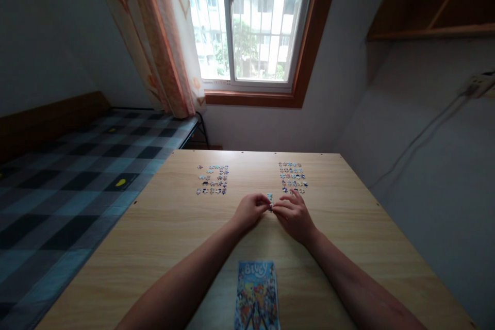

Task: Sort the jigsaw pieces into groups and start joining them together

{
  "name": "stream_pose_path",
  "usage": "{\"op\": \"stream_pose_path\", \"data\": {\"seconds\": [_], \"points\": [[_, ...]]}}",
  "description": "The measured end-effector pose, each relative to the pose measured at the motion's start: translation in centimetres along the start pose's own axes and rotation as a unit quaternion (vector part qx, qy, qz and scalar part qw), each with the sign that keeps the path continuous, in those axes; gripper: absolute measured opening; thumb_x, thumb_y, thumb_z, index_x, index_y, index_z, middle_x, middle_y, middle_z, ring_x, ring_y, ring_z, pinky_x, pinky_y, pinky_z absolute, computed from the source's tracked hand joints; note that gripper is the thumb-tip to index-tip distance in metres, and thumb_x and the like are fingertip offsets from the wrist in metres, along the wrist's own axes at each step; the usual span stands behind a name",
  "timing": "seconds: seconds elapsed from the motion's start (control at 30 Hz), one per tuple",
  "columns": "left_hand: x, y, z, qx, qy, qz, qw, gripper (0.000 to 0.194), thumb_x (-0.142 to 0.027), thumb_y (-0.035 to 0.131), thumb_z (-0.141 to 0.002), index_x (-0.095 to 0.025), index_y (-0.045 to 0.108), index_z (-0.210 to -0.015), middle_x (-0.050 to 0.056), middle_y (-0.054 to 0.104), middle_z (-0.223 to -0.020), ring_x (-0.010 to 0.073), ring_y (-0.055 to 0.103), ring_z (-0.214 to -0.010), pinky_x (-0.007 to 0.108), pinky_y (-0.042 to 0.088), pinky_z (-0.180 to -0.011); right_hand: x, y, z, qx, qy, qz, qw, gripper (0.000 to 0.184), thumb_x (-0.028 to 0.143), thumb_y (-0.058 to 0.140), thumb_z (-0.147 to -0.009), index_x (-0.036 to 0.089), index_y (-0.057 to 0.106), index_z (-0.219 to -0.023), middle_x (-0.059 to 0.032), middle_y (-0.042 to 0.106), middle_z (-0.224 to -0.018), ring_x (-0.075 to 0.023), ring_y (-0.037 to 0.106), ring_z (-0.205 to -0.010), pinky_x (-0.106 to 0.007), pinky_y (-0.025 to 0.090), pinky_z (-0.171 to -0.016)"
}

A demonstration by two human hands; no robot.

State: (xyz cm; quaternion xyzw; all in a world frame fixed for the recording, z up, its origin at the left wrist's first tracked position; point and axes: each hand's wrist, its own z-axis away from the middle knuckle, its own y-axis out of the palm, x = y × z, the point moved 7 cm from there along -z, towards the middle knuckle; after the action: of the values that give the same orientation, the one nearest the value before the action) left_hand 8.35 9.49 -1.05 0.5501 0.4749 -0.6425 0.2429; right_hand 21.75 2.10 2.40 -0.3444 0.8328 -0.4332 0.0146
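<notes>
Near the middle of the wooden table [178, 247], a few joined jigsaw puzzle pieces [269, 197] lie between my two hands. My left hand [252, 211] has its thumb and forefinger pinched at the left side of these pieces. From the right, my right hand [294, 216] pinches at their lower edge with thumb and forefinger, its other fingers raised and apart. The fingertips partly cover the pieces, and I cannot make out exactly which piece each hand grips.
Loose puzzle pieces stand in rows at the left [220, 178] and right [294, 170] of the far table. A picture sheet marked "Bluey" [257, 294] lies between my forearms. A checked bed [96, 180] is at left, a window [259, 20] ahead.
</notes>
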Motion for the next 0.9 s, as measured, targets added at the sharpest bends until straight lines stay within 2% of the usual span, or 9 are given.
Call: {"op": "stream_pose_path", "data": {"seconds": [0.17,0.27,0.37,0.43,0.57,0.7,0.9], "points": [[0.1,-0.2,0.1,-0.008,-0.001,-0.026,1.000,0.013,-0.028,0.068,-0.077,-0.019,0.074,-0.083,0.003,0.076,-0.081,0.0181,0.069,-0.077,0.029,0.053,-0.075,-0.1,0.2,0.0,0.010,0.002,-0.005,1.000,0.019,0.024,0.061,-0.093,0.034,0.076,-0.099,0.0005,0.078,-0.097,-0.0207,0.064,-0.095,-0.053,0.026,-0.117],[-0.1,-1.0,0.2,-0.045,0.016,-0.089,0.995,0.014,-0.029,0.064,-0.082,-0.020,0.075,-0.086,0.004,0.075,-0.083,0.0176,0.067,-0.077,0.029,0.051,-0.074,-0.7,0.4,0.1,0.009,0.014,0.003,1.000,0.017,0.026,0.061,-0.093,0.033,0.076,-0.098,0.0005,0.078,-0.096,-0.0210,0.063,-0.093,-0.053,0.028,-0.115],[-0.7,-1.9,0.4,-0.095,0.055,-0.173,0.979,0.014,-0.027,0.064,-0.085,-0.021,0.076,-0.088,0.005,0.073,-0.087,0.0180,0.065,-0.081,0.030,0.050,-0.078,-1.3,0.6,0.3,0.013,0.023,0.013,1.000,0.016,0.028,0.061,-0.093,0.033,0.076,-0.095,0.0010,0.078,-0.094,-0.0214,0.063,-0.093,-0.053,0.028,-0.114],[-1.0,-1.9,0.6,-0.108,0.081,-0.212,0.968,0.015,-0.027,0.065,-0.085,-0.023,0.077,-0.092,0.006,0.071,-0.093,0.0186,0.064,-0.086,0.031,0.049,-0.083,-1.4,0.8,0.4,0.023,0.021,0.008,0.999,0.015,0.027,0.062,-0.093,0.033,0.076,-0.094,0.0011,0.078,-0.093,-0.0211,0.062,-0.092,-0.053,0.027,-0.114],[-1.0,-1.2,0.6,-0.078,0.086,-0.270,0.956,0.019,-0.028,0.064,-0.086,-0.028,0.079,-0.098,0.006,0.068,-0.098,0.0187,0.062,-0.089,0.031,0.048,-0.084,-0.8,1.0,0.3,0.047,0.006,-0.007,0.999,0.016,0.027,0.062,-0.093,0.034,0.076,-0.094,0.0016,0.078,-0.094,-0.0200,0.062,-0.090,-0.052,0.025,-0.116],[-0.8,-0.4,0.6,-0.038,0.093,-0.311,0.945,0.017,-0.029,0.065,-0.086,-0.032,0.081,-0.093,0.005,0.068,-0.096,0.0189,0.061,-0.089,0.031,0.048,-0.082,-0.3,1.0,0.2,0.057,-0.001,-0.003,0.998,0.016,0.026,0.062,-0.093,0.034,0.076,-0.094,0.0015,0.078,-0.094,-0.0201,0.062,-0.091,-0.053,0.022,-0.117],[-0.7,-0.1,0.5,-0.031,0.100,-0.332,0.937,0.018,-0.035,0.064,-0.088,-0.034,0.081,-0.093,0.005,0.068,-0.094,0.0195,0.059,-0.090,0.031,0.046,-0.084,-0.4,1.2,0.2,0.071,-0.001,0.001,0.997,0.016,0.026,0.061,-0.094,0.032,0.076,-0.094,0.0006,0.077,-0.096,-0.0205,0.062,-0.093,-0.054,0.022,-0.117]]}}
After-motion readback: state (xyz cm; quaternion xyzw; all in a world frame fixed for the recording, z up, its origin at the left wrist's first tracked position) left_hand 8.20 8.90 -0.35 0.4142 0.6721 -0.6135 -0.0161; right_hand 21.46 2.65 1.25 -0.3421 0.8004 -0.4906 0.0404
